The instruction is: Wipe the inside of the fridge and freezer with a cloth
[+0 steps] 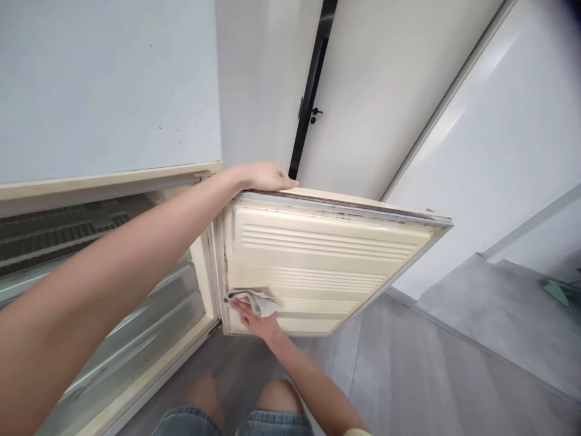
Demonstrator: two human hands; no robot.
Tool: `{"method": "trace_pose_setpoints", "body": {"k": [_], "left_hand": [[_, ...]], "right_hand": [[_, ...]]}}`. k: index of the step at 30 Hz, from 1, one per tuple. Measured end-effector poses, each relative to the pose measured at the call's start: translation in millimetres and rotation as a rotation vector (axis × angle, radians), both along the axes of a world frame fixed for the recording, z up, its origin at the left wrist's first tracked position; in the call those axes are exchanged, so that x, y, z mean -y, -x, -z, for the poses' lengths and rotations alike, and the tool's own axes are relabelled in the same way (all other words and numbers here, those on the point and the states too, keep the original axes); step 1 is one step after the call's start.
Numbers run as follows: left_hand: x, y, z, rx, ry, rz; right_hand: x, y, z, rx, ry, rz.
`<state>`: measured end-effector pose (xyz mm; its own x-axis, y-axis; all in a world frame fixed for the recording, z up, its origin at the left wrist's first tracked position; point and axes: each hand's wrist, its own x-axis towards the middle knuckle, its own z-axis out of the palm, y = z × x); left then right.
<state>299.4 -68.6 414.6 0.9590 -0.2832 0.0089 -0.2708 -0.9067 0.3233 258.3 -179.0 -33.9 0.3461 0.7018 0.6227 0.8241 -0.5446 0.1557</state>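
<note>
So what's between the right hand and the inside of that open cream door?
A pale cloth: the head view shows the right hand holding it at the cream door, low down near the hinge side.

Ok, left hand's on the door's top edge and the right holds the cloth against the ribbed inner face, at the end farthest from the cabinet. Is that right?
Not quite: in the head view, the right hand holds the cloth near the end of the door closest to the cabinet. The rest stands.
</note>
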Motion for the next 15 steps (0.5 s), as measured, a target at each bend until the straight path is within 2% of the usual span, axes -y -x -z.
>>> {"method": "trace_pose_setpoints", "body": {"k": [2,4,8,10,13,15], "left_hand": [[1,2,-1.0,-0.003,-0.001,0.006],[1,3,-1.3,0.007,0.0,0.001],[2,2,0.2,0.028,-0.012,-0.001],[2,1,1.2,0.031,-0.009,0.01],[1,-1,1.7,0.035,-0.006,0.02],[1,0,1.5,0.051,-0.015,0.015]], "right_hand": [[34,-7,9.4,0.046,-0.07,0.015],[75,-15,19.8,0.043,-0.123,0.109],[162,-31,37.0,0.078,-0.175,0.463],[199,-39,41.7,0.09,-0.204,0.559],[237,-52,44.2,0.084,-0.344,0.682],[246,-59,45.1,0.071,-0.494,0.757]]}}
